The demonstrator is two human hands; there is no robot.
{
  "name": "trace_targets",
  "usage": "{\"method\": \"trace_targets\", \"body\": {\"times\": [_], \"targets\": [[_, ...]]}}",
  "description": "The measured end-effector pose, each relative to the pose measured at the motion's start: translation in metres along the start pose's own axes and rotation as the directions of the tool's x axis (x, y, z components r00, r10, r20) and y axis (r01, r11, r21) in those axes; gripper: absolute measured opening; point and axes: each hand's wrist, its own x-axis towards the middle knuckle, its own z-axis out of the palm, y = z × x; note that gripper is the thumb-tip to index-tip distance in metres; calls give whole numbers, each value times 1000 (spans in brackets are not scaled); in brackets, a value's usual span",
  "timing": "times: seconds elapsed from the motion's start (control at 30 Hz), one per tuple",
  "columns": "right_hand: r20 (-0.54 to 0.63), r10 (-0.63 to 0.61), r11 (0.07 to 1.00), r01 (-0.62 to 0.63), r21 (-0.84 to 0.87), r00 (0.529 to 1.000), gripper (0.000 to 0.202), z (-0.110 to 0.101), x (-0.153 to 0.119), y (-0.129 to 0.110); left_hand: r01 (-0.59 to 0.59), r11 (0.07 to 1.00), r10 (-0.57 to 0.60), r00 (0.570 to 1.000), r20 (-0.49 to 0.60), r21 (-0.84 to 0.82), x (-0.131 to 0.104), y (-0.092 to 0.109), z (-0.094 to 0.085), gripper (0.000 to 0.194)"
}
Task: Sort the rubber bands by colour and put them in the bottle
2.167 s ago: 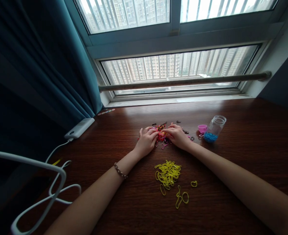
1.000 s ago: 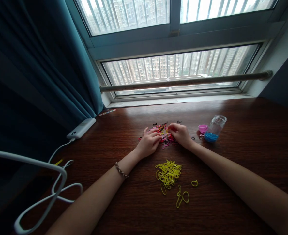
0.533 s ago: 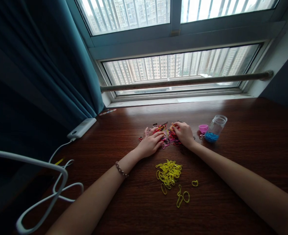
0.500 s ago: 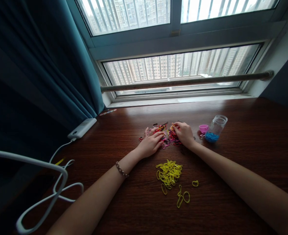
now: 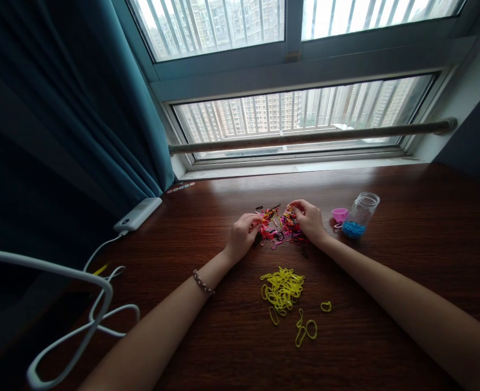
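A pile of mixed pink, red, black and orange rubber bands [image 5: 280, 228] lies between my hands on the wooden table. My left hand [image 5: 242, 236] is at the pile's left side, its fingers pressed together on the bands there; exactly what they pinch is too small to tell. At the upper right of the pile, my right hand [image 5: 308, 221] has thumb and forefinger closed at an orange-yellow bit of the bands. Nearer to me sits a heap of yellow rubber bands [image 5: 282, 289], with several loose yellow ones beside and below it.
To the right stand a glass jar [image 5: 361, 214] with blue bands inside and a small pink cup [image 5: 340, 215]. A white power bank [image 5: 137, 214] with a white cable [image 5: 109, 293] lies at the left by the curtain [image 5: 142, 136]. The window is behind the table.
My left hand has drawn back to the left and its spread fingers have come together, showing more of the pile. My right hand has barely moved.
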Motion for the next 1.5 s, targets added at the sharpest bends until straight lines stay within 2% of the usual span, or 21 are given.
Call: {"method": "trace_targets", "body": {"times": [0.27, 0.37, 0.43, 0.5, 0.57, 0.6, 0.63, 0.7, 0.93, 1.0, 1.1, 1.17, 1.2, 1.23, 1.27, 1.3, 1.33, 1.37, 1.4, 1.43, 1.5], "targets": [[-26, 10, 998, -12, -60, 1000, 20, -5, 2, -13, 232, 962, -247, 964, -100, -145, 0, -6, 2, 14], [166, 9, 993, 10, -113, 986, 19, -11, 0, -36, 239, 954, -261, 959, -111, -182, 1, -7, 2, 14], [473, 36, 996, 7, -88, 881, 18, -15, -4, -54, 239, 955, -261, 958, -115, -177, 2, -7, 2, 14], [792, 50, 999, -40, -32, 609, 22, -20, -9, -68, 232, 959, -252, 961, -118, -161, 2, -6, 1, 14], [950, 65, 994, -104, -35, 305, 29, -24, -12, -77, 209, 969, -224, 968, -115, -132, 2, -4, -1, 11], [978, 76, 990, -128, -52, 195, 31, -25, -13, -78, 197, 973, -210, 971, -113, -118, 2, -3, -2, 10], [988, 83, 987, -148, -63, 129, 32, -26, -13, -77, 188, 976, -200, 974, -111, -106, 2, -2, -2, 12], [993, 64, 981, -190, -44, 98, 30, -26, -11, -70, 187, 978, -196, 975, -103, -92, 2, 0, -3, 15], [984, 19, 939, -343, 43, 176, 24, -25, -1, -52, 209, 975, -215, 974, -75, -80, 3, 3, -4, 21], [993, 12, 923, -384, 33, 114, 26, -31, -2, -60, 204, 976, -210, 974, -81, -78, 3, 3, -4, 21], [994, -2, 883, -468, -48, -106, 37, -43, -3, -74, 182, 979, -189, 979, -76, -96, 2, 5, -4, 20], [985, -5, 877, -474, -77, -171, 44, -46, -1, -78, 171, 978, -179, 982, -58, -122, 2, 7, -4, 21], [991, 3, 891, -449, -63, -133, 43, -46, 0, -76, 172, 975, -180, 983, -45, -138, 1, 8, -4, 21], [999, 21, 916, -401, -33, -33, 39, -44, 2, -72, 177, 972, -183, 983, -29, -155, 1, 11, -3, 21], [991, 43, 946, -325, -1, 123, 34, -41, 5, -66, 185, 967, -189, 982, -6, -177, 0, 15, -3, 22], [946, 63, 974, -225, 11, 319, 31, -36, 7, -59, 189, 961, -188, 982, 24, -202, -1, 20, -3, 22], [828, 65, 994, -105, -7, 557, 30, -32, 10, -50, 187, 956, -177, 982, 63, -228, -2, 26, -3, 22], [654, 48, 996, 10, -86, 755, 27, -27, 12, -41, 179, 951, -155, 982, 111, -252, -4, 33, -2, 22], [500, 6, 978, 99, -183, 866, 22, -23, 13, -32, 156, 950, -111, 978, 174, -272, -5, 40, -2, 21], [393, -28, 956, 140, -259, 919, 19, -20, 14, -24, 126, 952, -57, 968, 243, -280, -8, 48, -3, 21], [353, -61, 930, 182, -321, 934, 16, -17, 14, -12, 42, 957, 74, 922, 380, -287, -13, 63, -3, 20]]}}
